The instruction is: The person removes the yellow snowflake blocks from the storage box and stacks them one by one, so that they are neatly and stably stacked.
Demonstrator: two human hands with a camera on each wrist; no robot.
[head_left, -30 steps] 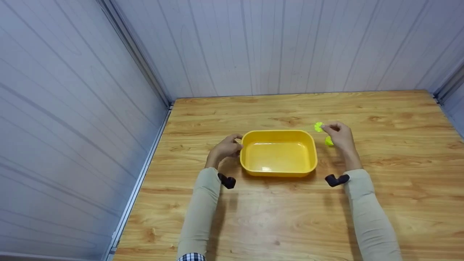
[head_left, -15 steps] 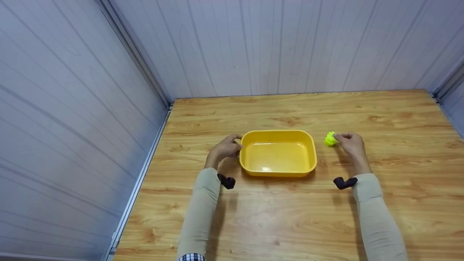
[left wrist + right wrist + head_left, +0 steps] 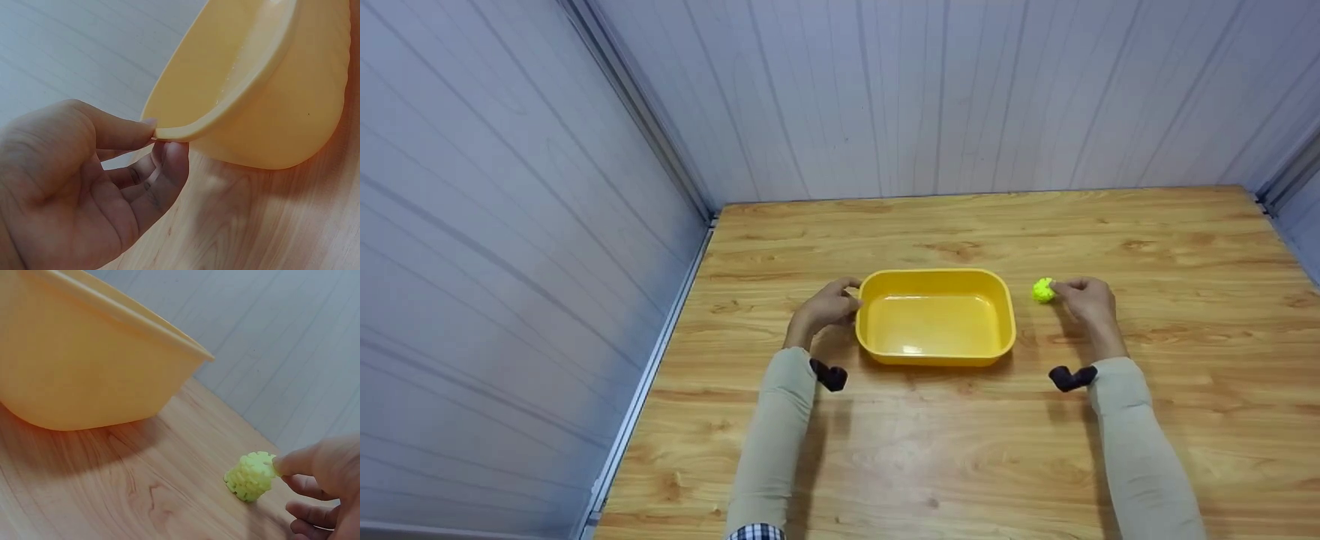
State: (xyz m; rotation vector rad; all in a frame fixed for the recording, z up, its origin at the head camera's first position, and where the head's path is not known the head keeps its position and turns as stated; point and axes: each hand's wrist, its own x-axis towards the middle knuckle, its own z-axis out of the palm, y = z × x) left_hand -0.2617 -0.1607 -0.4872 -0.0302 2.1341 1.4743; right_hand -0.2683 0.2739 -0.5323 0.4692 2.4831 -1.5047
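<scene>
A yellow rectangular plastic basin (image 3: 936, 361) stands on the wooden table. At its left end my left hand (image 3: 826, 306) pinches the rim, thumb on top and fingers below, as the left wrist view shows. To the right of the basin, a small stack of yellow-green notched discs (image 3: 245, 482) rises from the table, leaning slightly. My right hand (image 3: 1086, 298) pinches the edge of the top notched disc (image 3: 262, 461) between thumb and finger, with the disc lying on the stack. The other right fingers are bent and hold nothing.
The wooden table (image 3: 900, 457) runs back to a pale panelled wall (image 3: 900, 97), with another panelled wall (image 3: 510, 225) on the left. A black camera mount (image 3: 829, 375) sits on the left wrist and another black mount (image 3: 1072, 378) on the right.
My right hand has brought the pinched disc from behind the basin's right end nearer and to the right, down onto the stack. The left hand and basin stay put.
</scene>
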